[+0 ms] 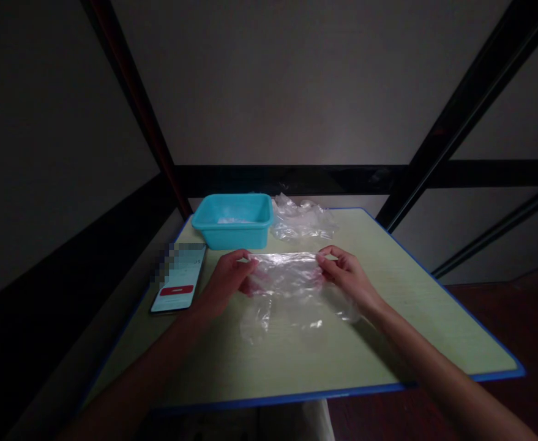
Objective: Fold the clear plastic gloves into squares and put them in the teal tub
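Observation:
A clear plastic bag (289,275) is stretched between my two hands above the middle of the table, its upper edge pulled straight. My left hand (232,274) pinches the left end of that edge between thumb and fingers. At the other end, my right hand (344,272) grips the bag in the same way. The lower part of the bag hangs loose and crumpled toward the tabletop. Some fingers of both hands show only faintly through the film.
The pale table (415,318) has a blue rim. Behind my hands stands a turquoise plastic basin (236,237) with something whitish inside. Crumpled clear plastic (303,219) lies to its right. A phone (179,288) with a lit screen rests at the left. Wall panels close off the back.

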Demonstrator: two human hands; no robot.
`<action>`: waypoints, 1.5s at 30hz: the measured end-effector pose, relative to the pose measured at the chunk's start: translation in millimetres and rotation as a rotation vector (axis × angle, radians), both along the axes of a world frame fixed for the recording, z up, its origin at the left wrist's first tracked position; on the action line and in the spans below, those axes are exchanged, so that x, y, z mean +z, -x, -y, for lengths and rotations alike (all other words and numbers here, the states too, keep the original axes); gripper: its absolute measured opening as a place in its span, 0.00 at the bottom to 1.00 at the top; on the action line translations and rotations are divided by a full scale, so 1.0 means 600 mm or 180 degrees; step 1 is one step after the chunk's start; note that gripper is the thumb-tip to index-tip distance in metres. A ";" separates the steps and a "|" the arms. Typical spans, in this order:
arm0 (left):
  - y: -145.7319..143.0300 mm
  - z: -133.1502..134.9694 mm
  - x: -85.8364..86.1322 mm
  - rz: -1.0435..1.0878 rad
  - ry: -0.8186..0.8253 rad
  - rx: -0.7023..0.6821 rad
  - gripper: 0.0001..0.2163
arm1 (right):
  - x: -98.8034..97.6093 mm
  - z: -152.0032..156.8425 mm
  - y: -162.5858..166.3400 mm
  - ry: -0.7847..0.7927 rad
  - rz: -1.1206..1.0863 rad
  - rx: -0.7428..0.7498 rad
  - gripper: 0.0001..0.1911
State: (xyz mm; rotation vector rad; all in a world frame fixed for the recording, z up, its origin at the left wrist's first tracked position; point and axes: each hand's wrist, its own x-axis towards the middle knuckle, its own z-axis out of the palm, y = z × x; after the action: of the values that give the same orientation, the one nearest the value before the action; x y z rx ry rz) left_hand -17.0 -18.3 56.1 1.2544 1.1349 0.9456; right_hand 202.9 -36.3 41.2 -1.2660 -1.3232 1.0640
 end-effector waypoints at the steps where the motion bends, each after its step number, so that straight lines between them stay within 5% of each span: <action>1: -0.003 -0.003 -0.010 -0.0068 0.0079 0.0016 0.11 | -0.012 -0.009 0.000 0.0034 0.0144 -0.0008 0.19; 6: -0.016 -0.023 -0.049 -0.0523 0.0256 0.0173 0.05 | -0.058 -0.042 -0.002 0.0034 0.0404 -0.0010 0.17; 12: -0.023 -0.051 -0.063 -0.0693 0.0395 0.0256 0.03 | -0.072 -0.058 -0.005 -0.0170 0.0737 -0.0028 0.13; 20: -0.025 -0.054 -0.060 -0.0763 0.0284 0.0318 0.16 | -0.076 -0.064 -0.010 -0.0490 0.1268 -0.0254 0.10; 25: -0.012 -0.062 -0.081 -0.0843 -0.0142 0.0610 0.17 | -0.071 -0.057 -0.018 -0.1361 0.2118 -0.0290 0.10; 29: 0.010 -0.065 -0.095 -0.1373 -0.1279 0.0811 0.14 | -0.066 -0.048 -0.018 -0.1578 0.2641 0.0152 0.10; 33: 0.023 -0.063 -0.097 -0.1961 -0.2398 -0.0307 0.15 | -0.063 -0.044 -0.015 -0.1565 0.2845 0.0361 0.11; 37: 0.020 -0.057 -0.098 -0.2623 -0.2499 -0.1615 0.21 | -0.061 -0.043 -0.017 -0.1558 0.2877 0.0254 0.12; 40: 0.015 -0.053 -0.100 -0.3165 -0.2499 -0.2002 0.24 | -0.060 -0.042 -0.021 -0.1532 0.2877 0.0183 0.11; 45: 0.011 -0.050 -0.100 -0.3569 -0.2535 -0.2039 0.25 | -0.063 -0.043 -0.026 -0.1518 0.2861 0.0115 0.10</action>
State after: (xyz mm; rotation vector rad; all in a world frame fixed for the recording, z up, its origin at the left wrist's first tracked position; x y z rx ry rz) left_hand -23.5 12.0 -3.9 2.7847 1.0052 0.0911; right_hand 218.4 -10.7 3.5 -1.3833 -2.1061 0.1123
